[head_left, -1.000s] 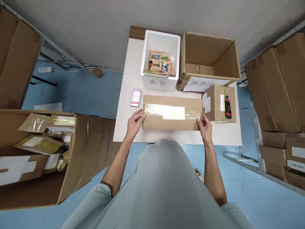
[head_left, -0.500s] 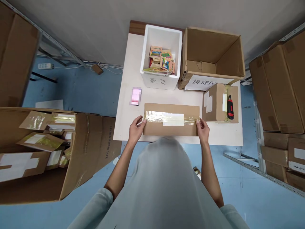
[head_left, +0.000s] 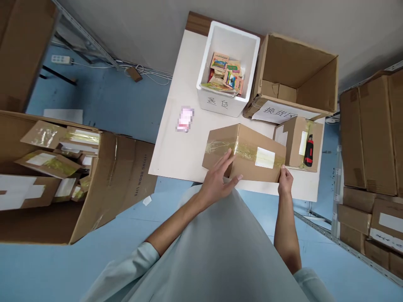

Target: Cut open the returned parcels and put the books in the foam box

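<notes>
A taped cardboard box [head_left: 244,144] with a white label lies at the table's front edge, turned at an angle so that its left end shows. My right hand [head_left: 285,180] pinches the box's right front corner between thumb and fingers. At the near left corner of the box is my left hand [head_left: 217,180], with thumb and fingers spread apart; its fingertips lie against the cardboard without wrapping round it. A smaller cardboard box [head_left: 291,142] stands just right of the long one, and a red and black utility knife [head_left: 309,151] rests on it.
Behind stand a white foam bin [head_left: 217,105] holding small colourful packets and a large open carton [head_left: 317,98] with a handwritten sign. A pink blurred item [head_left: 185,119] lies on the table [head_left: 170,147]. Left is a big carton [head_left: 126,167] of parcels; shelved boxes [head_left: 365,142] are at right.
The long box has turned, its left end now facing me. My left hand has left that end and moved right to the near corner. The camera view has shifted and tilted.
</notes>
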The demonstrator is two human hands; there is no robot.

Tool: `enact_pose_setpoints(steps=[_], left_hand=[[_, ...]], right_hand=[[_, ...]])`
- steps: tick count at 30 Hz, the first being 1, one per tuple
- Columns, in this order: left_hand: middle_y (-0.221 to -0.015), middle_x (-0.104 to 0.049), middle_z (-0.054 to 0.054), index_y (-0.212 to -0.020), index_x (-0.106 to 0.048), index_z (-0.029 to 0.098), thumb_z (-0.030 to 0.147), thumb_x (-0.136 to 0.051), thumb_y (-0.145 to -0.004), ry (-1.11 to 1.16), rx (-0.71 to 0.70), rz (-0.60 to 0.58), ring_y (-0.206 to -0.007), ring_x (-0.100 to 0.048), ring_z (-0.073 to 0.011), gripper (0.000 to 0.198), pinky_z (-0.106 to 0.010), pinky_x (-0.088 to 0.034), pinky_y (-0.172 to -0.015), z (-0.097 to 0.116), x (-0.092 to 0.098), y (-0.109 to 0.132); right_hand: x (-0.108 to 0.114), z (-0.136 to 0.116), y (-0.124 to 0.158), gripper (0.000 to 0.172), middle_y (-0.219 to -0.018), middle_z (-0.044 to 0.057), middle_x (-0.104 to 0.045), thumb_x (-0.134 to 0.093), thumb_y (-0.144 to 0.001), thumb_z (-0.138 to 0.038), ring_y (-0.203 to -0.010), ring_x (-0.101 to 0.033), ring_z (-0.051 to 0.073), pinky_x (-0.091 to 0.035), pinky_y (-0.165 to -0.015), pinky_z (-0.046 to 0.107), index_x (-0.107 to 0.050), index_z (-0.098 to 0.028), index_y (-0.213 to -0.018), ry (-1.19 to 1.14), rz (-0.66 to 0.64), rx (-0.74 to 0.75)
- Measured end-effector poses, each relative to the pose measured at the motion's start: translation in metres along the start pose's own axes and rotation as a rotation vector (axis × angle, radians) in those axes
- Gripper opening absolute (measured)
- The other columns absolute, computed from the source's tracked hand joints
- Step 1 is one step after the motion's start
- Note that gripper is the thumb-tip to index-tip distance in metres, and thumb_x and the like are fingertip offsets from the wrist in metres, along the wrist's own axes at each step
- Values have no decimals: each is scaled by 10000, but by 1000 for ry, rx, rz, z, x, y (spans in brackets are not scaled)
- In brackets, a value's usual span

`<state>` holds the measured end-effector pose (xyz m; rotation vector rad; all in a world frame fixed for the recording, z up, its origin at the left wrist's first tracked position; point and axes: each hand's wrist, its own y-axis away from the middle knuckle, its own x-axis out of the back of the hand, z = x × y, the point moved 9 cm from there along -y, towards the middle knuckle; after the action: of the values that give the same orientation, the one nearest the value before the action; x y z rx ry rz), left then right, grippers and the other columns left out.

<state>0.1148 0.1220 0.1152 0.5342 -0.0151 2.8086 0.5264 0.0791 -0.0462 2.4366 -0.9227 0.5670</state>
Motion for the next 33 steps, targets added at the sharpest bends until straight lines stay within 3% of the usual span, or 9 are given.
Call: enact_pose_setpoints(steps=[4, 8, 12, 16, 20, 26, 30, 33], left_hand=[[-1759, -542, -93, -1667, -563, 306, 577, -597, -1128, -72, 50, 123, -1648, -508, -310, 604, -494, -472, -1347, -26, 15, 2], [-1599, -677, -155, -1572, -641, 217, 545, -593, -1121, -195, 180, 279, -1528, -607, -353, 560, -516, -464, -1328, -81, 48, 0], [-1444, -734, -223, -1457, -699, 136, 523, -536, -1127, -278, 267, 305, -1434, -645, -396, 535, -548, -453, -1303, -124, 69, -4], [-1473, -729, -204, -1428, -722, 165, 545, -527, -1128, -303, 268, 330, -1473, -610, -389, 522, -534, -410, -1334, -138, 87, -1], [-1507, -715, -210, -1366, -777, 164, 567, -518, -1116, -379, 348, 405, -1498, -599, -402, 541, -540, -383, -1351, -160, 125, 11], [-1299, -819, -230, -1162, -853, 152, 548, -525, -1065, -524, 542, 468, -1282, -746, -423, 523, -531, -529, -1174, -205, 187, 13], [-1175, -858, -215, -1083, -870, 152, 595, -539, -1029, -587, 571, 421, -1176, -789, -421, 555, -509, -575, -1077, -209, 197, 8], [-1151, -870, -185, -1064, -872, 166, 640, -613, -981, -524, 555, 436, -1154, -803, -417, 546, -505, -593, -1066, -203, 194, 8]], right_hand=[[-9, -12, 5, 820, -842, 42, -721, -645, -735, -1032, -875, -651, 240, -539, -771, 368, -682, -221, -842, 14, -19, 48], [-38, -34, 23, 803, -961, 110, -803, -723, -719, -971, -988, -719, 299, -582, -879, 429, -746, -200, -944, 8, -74, 84], [-63, -67, 51, 783, -1078, 190, -830, -661, -834, -922, -1052, -748, 346, -584, -994, 501, -775, -172, -1026, 95, -85, 172], [-68, -112, 87, 725, -1149, 205, -831, -511, -1013, -837, -1103, -751, 382, -559, -1027, 525, -809, -179, -1071, 285, -67, 296], [-82, -173, 138, 647, -1097, 162, -814, -489, -1098, -760, -1021, -741, 355, -545, -997, 506, -819, -204, -1104, 435, -94, 486], [-142, -254, 207, 566, -932, 112, -693, -476, -1132, -743, -919, -673, 315, -530, -937, 490, -745, -259, -1017, 422, -235, 740], [-161, -264, 218, 590, -964, 120, -662, -401, -1157, -726, -912, -661, 307, -518, -928, 479, -723, -244, -1044, 433, -309, 779], [-145, -247, 199, 549, -942, 109, -674, -463, -1145, -721, -898, -668, 301, -525, -922, 463, -725, -252, -1031, 404, -257, 797]])
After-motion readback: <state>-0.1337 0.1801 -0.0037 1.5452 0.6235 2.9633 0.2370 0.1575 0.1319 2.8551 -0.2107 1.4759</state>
